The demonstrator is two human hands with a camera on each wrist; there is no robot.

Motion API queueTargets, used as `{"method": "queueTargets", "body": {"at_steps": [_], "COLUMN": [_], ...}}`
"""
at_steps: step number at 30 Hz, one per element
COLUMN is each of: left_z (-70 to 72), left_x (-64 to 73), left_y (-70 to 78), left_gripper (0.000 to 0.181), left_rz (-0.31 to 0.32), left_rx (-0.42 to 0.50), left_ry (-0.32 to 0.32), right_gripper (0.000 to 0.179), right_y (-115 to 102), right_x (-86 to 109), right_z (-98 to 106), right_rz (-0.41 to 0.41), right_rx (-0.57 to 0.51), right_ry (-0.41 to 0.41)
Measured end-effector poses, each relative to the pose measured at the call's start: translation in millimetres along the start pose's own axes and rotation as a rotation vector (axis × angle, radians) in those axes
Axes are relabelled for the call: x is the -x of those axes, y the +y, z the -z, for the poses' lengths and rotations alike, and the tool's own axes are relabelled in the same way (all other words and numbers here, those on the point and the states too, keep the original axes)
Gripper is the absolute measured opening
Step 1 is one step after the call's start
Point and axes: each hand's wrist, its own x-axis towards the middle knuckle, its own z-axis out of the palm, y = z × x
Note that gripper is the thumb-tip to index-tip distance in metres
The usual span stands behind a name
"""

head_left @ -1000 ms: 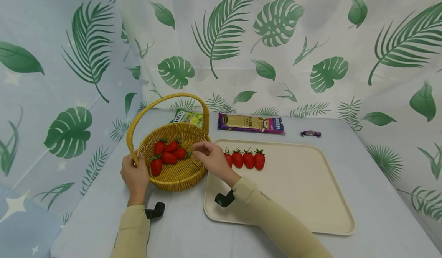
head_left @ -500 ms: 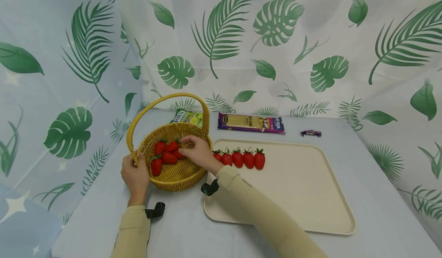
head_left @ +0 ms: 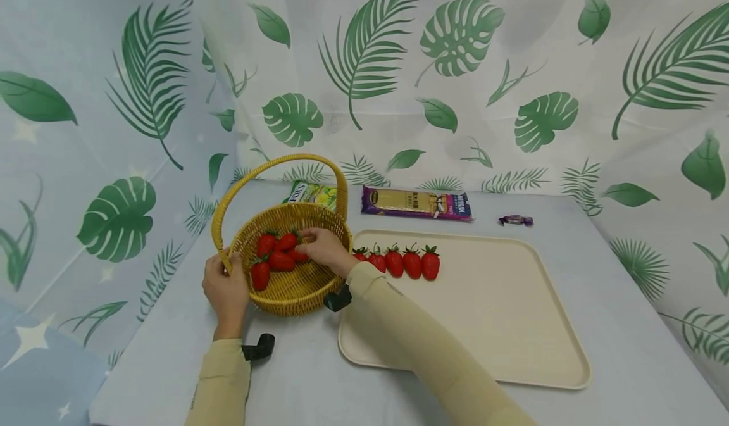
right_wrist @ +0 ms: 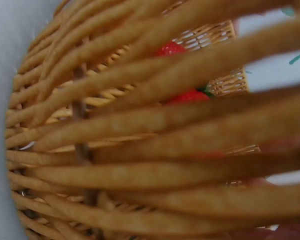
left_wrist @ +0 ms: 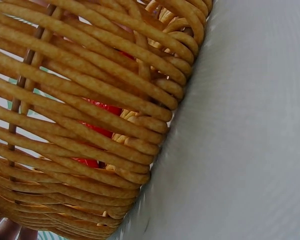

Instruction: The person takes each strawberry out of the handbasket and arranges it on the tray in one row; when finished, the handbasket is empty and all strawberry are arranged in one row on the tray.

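A yellow wicker basket (head_left: 296, 304) with a tall hooped handle stands tilted on the table. My left hand (head_left: 226, 292) grips its left side where the handle meets the rim. Inside lie several red strawberries (head_left: 260, 275) with green leaves. My right hand (head_left: 327, 247) reaches over the right rim, thumb and fingers at the rightmost strawberry (head_left: 298, 256), which it appears to pinch; the fingers partly hide it. In the left wrist view, woven wall (left_wrist: 80, 105) fills most of the picture. The right wrist view sees strawberries (right_wrist: 187, 96) through blurred weave.
Right of the basket lies a beige tray (head_left: 484, 325) with a row of strawberries (head_left: 412, 264) along its far left part. Behind stand a green candy bag (head_left: 316, 193), a purple-and-gold packet (head_left: 416, 203) and a small purple wrapped candy (head_left: 516, 220). A leaf-printed curtain (head_left: 364, 128) closes the back.
My right hand has moved left from the basket's rim to the strawberries inside, uncovering more of the row on the tray. The left hand and the basket have stayed put.
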Motion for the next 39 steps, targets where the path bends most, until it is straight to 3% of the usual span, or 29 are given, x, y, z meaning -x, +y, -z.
{"method": "queueTargets", "body": {"at_steps": [10, 21, 25, 31, 39], "left_z": [-0.1, 0.0, -0.3, -0.6, 0.1], "left_x": [0.1, 0.6, 0.3, 0.2, 1.6], "left_y": [-1.7, -1.3, -1.1, -1.3, -0.2], "left_gripper": [0.024, 0.026, 0.026, 0.025, 0.026], "left_rz": [0.006, -0.008, -0.007, -0.014, 0.023], "left_rx": [0.001, -0.001, 0.0, -0.007, -0.009], "left_ry": [-0.011, -0.007, -0.004, 0.0, -0.011], "right_gripper": [0.034, 0.037, 0.037, 0.021, 0.014], "right_y": [-2.7, -0.6, 0.4, -0.9, -0.2], "right_x": [0.5, -2.3, -3.6, -3.2, -0.9], "right_z": [0.6, -1.2, -2.6, -2.9, -5.1], "right_rz": [-0.015, 0.026, 0.032, 0.038, 0.065], "right_rx": [0.002, 0.181, 0.229, 0.249, 0.355], "right_ry": [-0.13, -0.241, -0.26, -0.261, -0.256]}}
